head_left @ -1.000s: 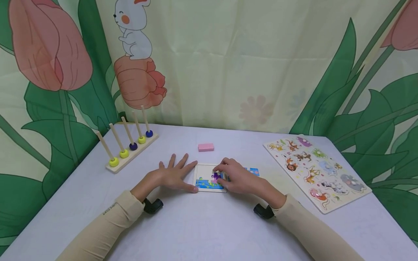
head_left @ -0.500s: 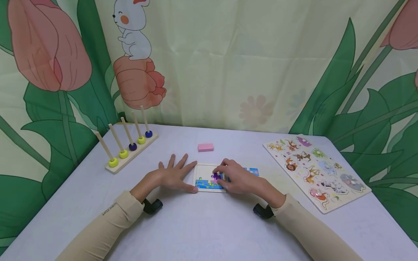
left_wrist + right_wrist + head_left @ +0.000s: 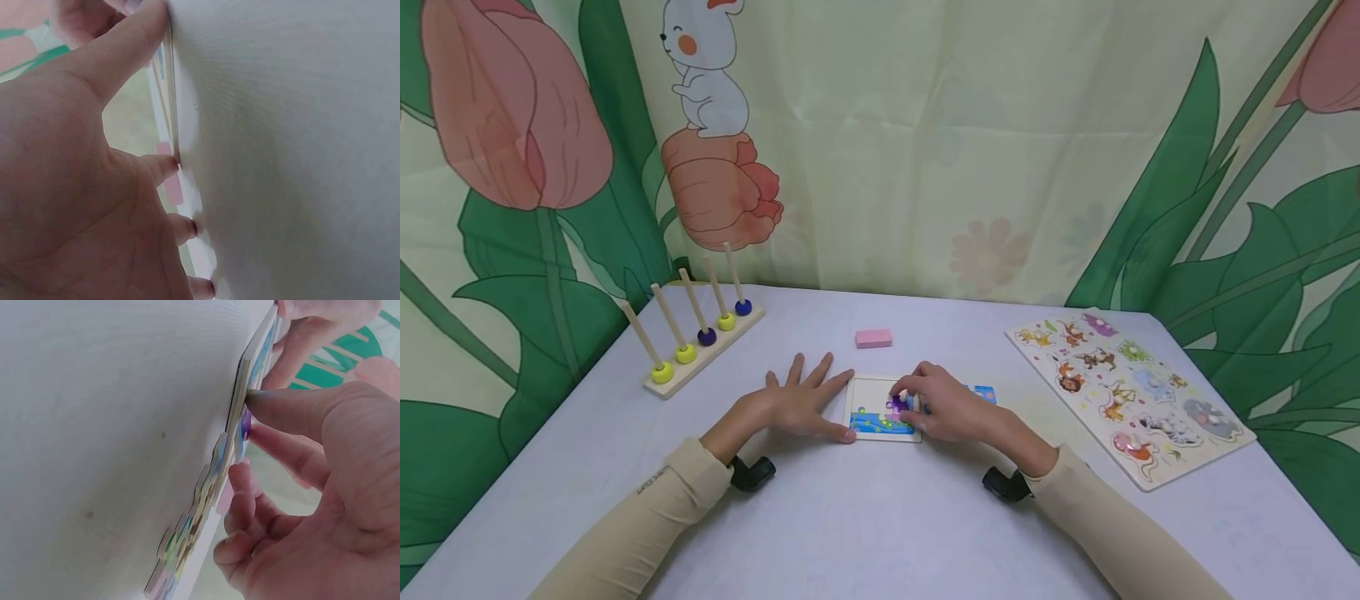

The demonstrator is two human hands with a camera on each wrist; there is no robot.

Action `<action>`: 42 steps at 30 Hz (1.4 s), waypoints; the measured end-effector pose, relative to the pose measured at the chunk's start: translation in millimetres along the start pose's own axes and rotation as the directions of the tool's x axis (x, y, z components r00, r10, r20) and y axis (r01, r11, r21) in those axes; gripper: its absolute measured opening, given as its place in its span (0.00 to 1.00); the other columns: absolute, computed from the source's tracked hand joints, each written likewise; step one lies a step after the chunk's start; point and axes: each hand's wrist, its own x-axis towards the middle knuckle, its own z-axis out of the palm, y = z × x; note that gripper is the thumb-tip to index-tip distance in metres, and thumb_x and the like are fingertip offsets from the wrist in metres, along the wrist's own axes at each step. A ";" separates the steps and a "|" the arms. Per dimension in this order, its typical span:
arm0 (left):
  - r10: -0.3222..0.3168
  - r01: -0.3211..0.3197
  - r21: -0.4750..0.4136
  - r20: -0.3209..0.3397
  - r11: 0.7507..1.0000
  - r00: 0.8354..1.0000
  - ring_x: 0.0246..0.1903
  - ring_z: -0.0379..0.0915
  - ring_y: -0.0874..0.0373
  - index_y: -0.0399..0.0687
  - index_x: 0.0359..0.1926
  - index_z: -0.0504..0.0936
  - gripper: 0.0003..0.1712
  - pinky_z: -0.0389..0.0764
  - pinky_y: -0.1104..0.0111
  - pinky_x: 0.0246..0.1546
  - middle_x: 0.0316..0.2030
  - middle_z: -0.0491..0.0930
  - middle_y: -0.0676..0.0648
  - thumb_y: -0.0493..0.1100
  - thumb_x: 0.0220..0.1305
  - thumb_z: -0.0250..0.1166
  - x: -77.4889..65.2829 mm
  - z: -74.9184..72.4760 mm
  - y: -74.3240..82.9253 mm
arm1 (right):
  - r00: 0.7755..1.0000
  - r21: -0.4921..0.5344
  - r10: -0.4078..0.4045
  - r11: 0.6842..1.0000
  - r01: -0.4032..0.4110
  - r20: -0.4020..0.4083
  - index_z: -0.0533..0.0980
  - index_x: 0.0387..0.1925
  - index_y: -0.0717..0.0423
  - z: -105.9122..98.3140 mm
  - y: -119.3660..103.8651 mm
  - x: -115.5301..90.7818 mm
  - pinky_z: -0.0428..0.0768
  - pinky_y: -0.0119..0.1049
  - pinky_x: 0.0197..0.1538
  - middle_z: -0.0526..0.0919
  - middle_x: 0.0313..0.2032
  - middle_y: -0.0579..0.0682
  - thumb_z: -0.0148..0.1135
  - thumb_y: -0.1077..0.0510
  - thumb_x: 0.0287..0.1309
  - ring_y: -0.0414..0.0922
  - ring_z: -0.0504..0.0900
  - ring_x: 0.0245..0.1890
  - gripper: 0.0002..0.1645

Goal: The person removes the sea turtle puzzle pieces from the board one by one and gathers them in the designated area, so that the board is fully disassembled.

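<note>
A small wooden jigsaw tray (image 3: 869, 388) lies mid-table, its lower part filled with blue sea-pattern pieces. My left hand (image 3: 796, 405) is spread flat at its left side, thumb and index finger touching the edge. Over the tray's right part, my right hand (image 3: 951, 405) pinches a purple-and-blue jigsaw piece (image 3: 245, 425) between thumb and fingers; the right wrist view shows it against the tray by the rim. My fingers hide part of this piece in the head view. Loose jigsaw pieces (image 3: 187, 528) lie right of the tray, some overlapping, partly behind my right hand.
A pink block (image 3: 873, 338) lies beyond the tray. At the back left stands a wooden peg rack (image 3: 703, 360) with yellow and dark blue beads. An animal puzzle board (image 3: 1123, 433) lies at the right. A printed curtain hangs behind the table.
The right hand's fingers have shifted slightly over the tray's right part, and the purple piece under them has turned a little. The left hand has stayed in place.
</note>
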 end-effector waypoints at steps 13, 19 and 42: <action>-0.003 0.003 0.005 0.001 1.000 1.000 0.82 0.13 0.27 0.72 0.86 0.43 0.65 0.30 0.18 0.71 0.87 0.24 0.46 0.84 0.57 0.63 5.7 2.7 -4.9 | 1.000 0.001 -0.030 1.000 0.030 -0.008 0.83 0.62 0.45 -3.0 2.2 -3.4 0.78 0.38 0.52 0.79 0.49 0.48 0.72 0.55 0.67 0.43 0.75 0.48 0.23; 0.001 -0.001 -0.009 0.008 1.000 1.000 0.82 0.14 0.26 0.71 0.86 0.44 0.66 0.28 0.18 0.70 0.87 0.26 0.44 0.85 0.55 0.62 1.3 -1.3 -0.6 | 1.000 0.004 -0.024 1.000 0.024 0.008 0.82 0.63 0.46 -3.9 1.5 -2.4 0.79 0.39 0.53 0.79 0.49 0.49 0.72 0.56 0.67 0.43 0.76 0.49 0.24; -0.009 0.009 -0.021 0.001 1.000 1.000 0.83 0.13 0.28 0.73 0.86 0.43 0.66 0.28 0.18 0.71 0.87 0.25 0.46 0.86 0.55 0.61 0.2 0.5 -0.4 | 0.999 -0.003 -0.018 1.000 0.018 -0.033 0.80 0.64 0.46 -5.3 10.7 -17.1 0.81 0.42 0.57 0.79 0.52 0.50 0.68 0.58 0.71 0.45 0.76 0.52 0.22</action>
